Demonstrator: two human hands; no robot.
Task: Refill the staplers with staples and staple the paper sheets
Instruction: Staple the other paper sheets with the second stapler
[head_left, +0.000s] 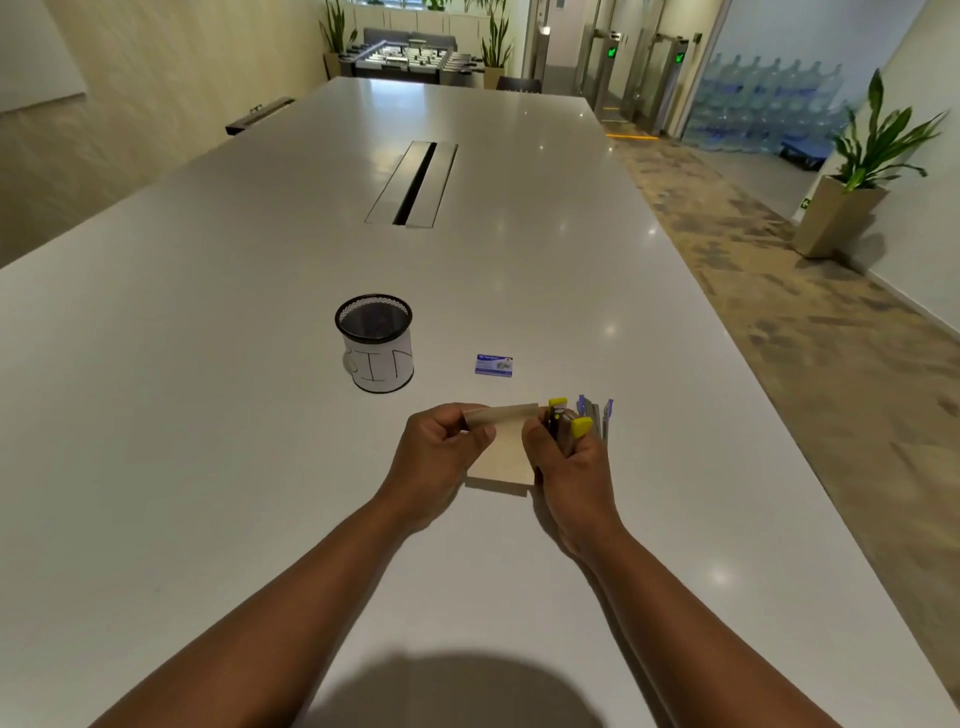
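Both hands work close together over a white table, a little right of its middle and well in from the near edge. The left hand pinches the left end of a folded strip of tan paper between thumb and curled fingers, lifting it above a tan paper pad that lies flat on the table between the two hands. The right hand is curled around a yellow stapler, which stands upright with its mouth at the right end of the strip; whether the paper is actually inside the mouth cannot be told. Just beside it on the right stands a purple stapler, partly hidden behind the right hand; whether that hand touches it cannot be told.

A small blue box of staples lies flat on the table just beyond the hands, apart from everything else. To the left of it, well apart, stands a black mesh cup wrapped in white paper with hand-drawn letters.

The table runs far ahead, with bare surface to the left of the hands and beyond the cup up to a cable slot set into the middle. The right edge of the table runs diagonally near the staplers; past it lies patterned carpet and a potted plant against the wall.
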